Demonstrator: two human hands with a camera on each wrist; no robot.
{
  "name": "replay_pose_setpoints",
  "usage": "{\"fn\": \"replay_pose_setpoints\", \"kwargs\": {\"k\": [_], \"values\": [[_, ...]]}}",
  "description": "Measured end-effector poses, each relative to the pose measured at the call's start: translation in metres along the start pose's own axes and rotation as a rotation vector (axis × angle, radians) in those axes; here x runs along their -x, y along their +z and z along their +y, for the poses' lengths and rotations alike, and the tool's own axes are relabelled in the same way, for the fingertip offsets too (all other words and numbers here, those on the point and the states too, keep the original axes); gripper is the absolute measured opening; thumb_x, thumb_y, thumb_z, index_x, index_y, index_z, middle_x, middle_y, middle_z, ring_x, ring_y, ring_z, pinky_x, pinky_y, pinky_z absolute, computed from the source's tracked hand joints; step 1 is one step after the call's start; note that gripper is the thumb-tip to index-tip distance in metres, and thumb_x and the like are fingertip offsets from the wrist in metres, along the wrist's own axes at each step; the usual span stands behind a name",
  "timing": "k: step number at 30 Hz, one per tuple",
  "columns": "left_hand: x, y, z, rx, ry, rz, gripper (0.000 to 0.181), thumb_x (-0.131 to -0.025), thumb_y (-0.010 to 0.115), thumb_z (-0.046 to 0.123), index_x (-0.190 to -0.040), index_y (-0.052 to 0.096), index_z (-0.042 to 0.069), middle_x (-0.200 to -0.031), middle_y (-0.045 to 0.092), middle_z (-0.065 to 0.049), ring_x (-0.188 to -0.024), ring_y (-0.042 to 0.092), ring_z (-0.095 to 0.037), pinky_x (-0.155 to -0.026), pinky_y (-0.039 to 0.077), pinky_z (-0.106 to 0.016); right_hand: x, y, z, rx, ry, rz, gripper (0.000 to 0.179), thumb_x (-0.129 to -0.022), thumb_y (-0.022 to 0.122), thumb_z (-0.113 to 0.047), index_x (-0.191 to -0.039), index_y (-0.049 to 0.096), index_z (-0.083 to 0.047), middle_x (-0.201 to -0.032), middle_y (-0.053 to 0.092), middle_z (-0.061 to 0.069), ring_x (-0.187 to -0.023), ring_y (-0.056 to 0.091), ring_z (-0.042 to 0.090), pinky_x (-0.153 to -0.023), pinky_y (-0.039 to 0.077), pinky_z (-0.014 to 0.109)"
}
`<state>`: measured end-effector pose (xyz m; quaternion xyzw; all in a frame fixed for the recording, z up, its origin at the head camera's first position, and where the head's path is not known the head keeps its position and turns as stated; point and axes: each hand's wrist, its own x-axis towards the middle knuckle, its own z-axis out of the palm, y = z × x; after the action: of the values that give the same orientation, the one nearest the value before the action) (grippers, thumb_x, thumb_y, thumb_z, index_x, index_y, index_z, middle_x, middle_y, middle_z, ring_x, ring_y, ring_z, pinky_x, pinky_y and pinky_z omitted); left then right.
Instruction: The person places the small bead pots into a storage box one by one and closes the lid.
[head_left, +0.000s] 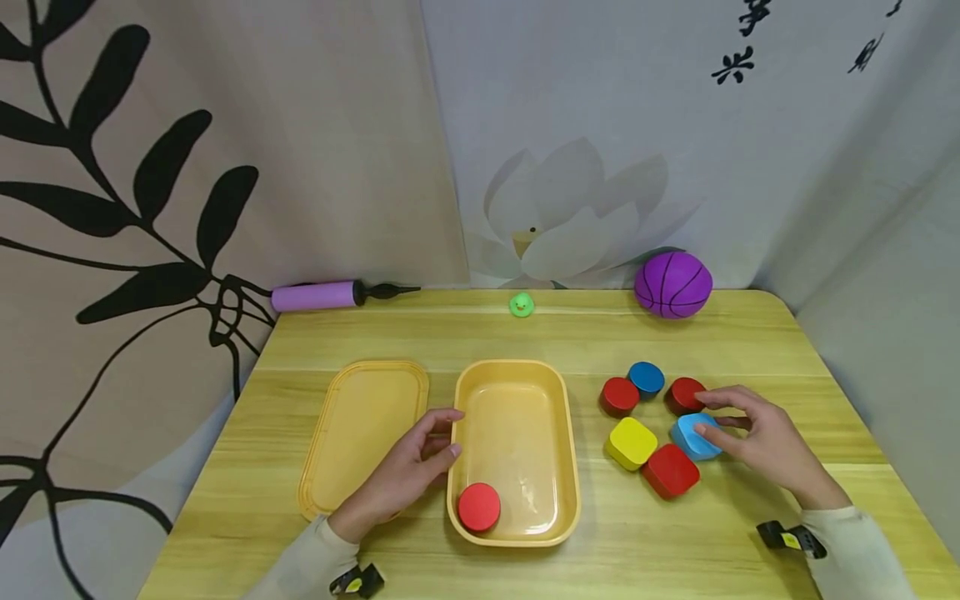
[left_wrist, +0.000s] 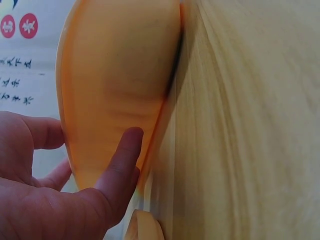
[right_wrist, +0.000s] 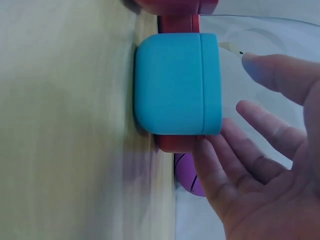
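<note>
A pale-yellow plastic container (head_left: 517, 450) lies in the middle of the table with a red round box (head_left: 479, 507) in its near left corner. My left hand (head_left: 408, 467) touches the container's left side and rim, fingers extended; the left wrist view shows the container's outer wall (left_wrist: 115, 75) against those fingers. At the right, my right hand (head_left: 761, 433) reaches around a light-blue box (head_left: 694, 436) with rounded corners and a lid seam. In the right wrist view, the thumb stands apart from this box (right_wrist: 175, 82), and the other fingers are close beside its edge.
Around the light-blue box are red round boxes (head_left: 619, 397) (head_left: 684, 395), a dark-blue round one (head_left: 647, 379), a yellow one (head_left: 632, 443) and a red squarish one (head_left: 671, 471). A yellow lid (head_left: 367, 433) lies left. Behind are a purple pump (head_left: 315, 296), green toy (head_left: 521, 305) and purple ball (head_left: 673, 285).
</note>
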<state>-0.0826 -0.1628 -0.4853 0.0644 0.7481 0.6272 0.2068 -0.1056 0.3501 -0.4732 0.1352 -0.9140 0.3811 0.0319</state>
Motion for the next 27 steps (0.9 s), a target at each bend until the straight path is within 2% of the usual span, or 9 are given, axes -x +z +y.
{"fn": "replay_pose_setpoints", "kwargs": {"k": [6, 16, 22, 27], "values": [[0.000, 0.000, 0.000, -0.004, 0.002, -0.004, 0.049, -0.109, 0.060, 0.020, -0.155, 0.045, 0.016, -0.152, 0.048, -0.019, -0.137, 0.055, -0.038, -0.090, 0.061, -0.039, 0.005, 0.000, 0.003, 0.013, 0.022, -0.042, 0.039, -0.092, 0.085, -0.016, -0.129, 0.071, -0.010, -0.128, 0.068, 0.010, -0.102, 0.062, -0.006, -0.083, 0.057, 0.014], [0.000, 0.000, 0.000, -0.001, -0.004, -0.002, 0.047, -0.110, 0.060, 0.019, -0.155, 0.046, 0.016, -0.152, 0.049, -0.019, -0.136, 0.056, -0.037, -0.090, 0.061, -0.038, 0.010, -0.001, 0.010, 0.003, 0.031, -0.125, 0.050, -0.090, 0.087, -0.021, -0.136, 0.069, -0.013, -0.135, 0.066, 0.009, -0.112, 0.052, -0.015, -0.087, 0.055, 0.014], [0.000, -0.002, -0.001, -0.006, 0.002, -0.012, 0.049, -0.109, 0.061, 0.023, -0.155, 0.045, 0.017, -0.151, 0.049, -0.019, -0.134, 0.057, -0.037, -0.089, 0.061, -0.037, 0.013, -0.002, 0.012, -0.028, 0.026, -0.188, 0.059, -0.089, 0.088, -0.018, -0.142, 0.064, -0.011, -0.140, 0.062, 0.013, -0.115, 0.049, -0.016, -0.090, 0.052, 0.012], [-0.001, -0.002, -0.002, 0.003, -0.001, -0.017, 0.049, -0.109, 0.061, 0.023, -0.155, 0.045, 0.016, -0.151, 0.049, -0.019, -0.134, 0.056, -0.037, -0.089, 0.061, -0.038, 0.013, -0.003, 0.014, -0.026, 0.034, -0.198, 0.063, -0.086, 0.089, -0.017, -0.143, 0.062, -0.010, -0.141, 0.062, 0.017, -0.114, 0.049, -0.017, -0.090, 0.055, 0.013]]}}
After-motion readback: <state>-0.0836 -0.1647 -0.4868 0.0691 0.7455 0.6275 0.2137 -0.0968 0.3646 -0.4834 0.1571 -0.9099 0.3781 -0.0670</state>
